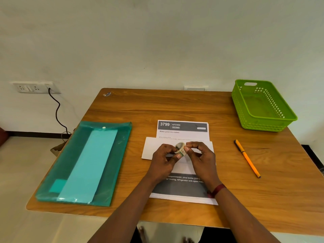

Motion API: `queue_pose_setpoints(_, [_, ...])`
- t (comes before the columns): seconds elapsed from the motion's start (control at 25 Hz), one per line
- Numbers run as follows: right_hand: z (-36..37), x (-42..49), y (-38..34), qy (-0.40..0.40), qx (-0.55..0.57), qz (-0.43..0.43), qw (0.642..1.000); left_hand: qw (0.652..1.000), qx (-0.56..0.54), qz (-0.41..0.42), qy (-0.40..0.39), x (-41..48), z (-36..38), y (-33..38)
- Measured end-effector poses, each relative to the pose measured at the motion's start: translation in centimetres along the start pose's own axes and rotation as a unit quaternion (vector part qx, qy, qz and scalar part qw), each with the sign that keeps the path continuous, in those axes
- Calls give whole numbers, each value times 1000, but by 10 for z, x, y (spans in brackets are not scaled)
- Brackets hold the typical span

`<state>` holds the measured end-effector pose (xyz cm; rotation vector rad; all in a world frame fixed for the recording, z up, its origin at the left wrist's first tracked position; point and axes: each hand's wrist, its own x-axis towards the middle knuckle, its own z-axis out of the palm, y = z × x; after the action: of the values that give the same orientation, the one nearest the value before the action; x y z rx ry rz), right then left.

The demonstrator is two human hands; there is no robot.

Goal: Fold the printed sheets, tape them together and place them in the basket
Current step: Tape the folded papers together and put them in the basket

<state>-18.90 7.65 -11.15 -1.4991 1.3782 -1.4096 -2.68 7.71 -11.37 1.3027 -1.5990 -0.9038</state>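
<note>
A small tape roll [180,149] is held above the papers at the table's middle. My left hand [164,161] grips the roll from below and the left. My right hand [201,157] pinches at the roll's right edge with thumb and forefinger. Under the hands lies a folded white sheet [151,149] across a printed sheet [182,130] headed "3799 KITCHEN". Another printed sheet [180,190] with a dark band lies nearer to me. The green basket [263,123] stands at the far right corner with nothing in it.
A teal plastic folder [84,165] with a light sheet inside lies on the left of the wooden table [157,106]. An orange pen [247,158] lies to the right of the papers. A wall socket with a black cable [56,109] is at the far left.
</note>
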Motion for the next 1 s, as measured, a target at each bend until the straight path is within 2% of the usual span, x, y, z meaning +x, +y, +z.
queue_pose_setpoints(0.28, [3,-2,-4,22,16,0,1000,999,33,0,10,1,1,2])
queue_pose_setpoints(0.48, [6,-3,-6,14,18,-31,999,999,2,-29,28,2,-1,0])
queue_pose_setpoints(1.0, [8,-4,13,20,165,82,983,999,-12,-51,7,3,1,-2])
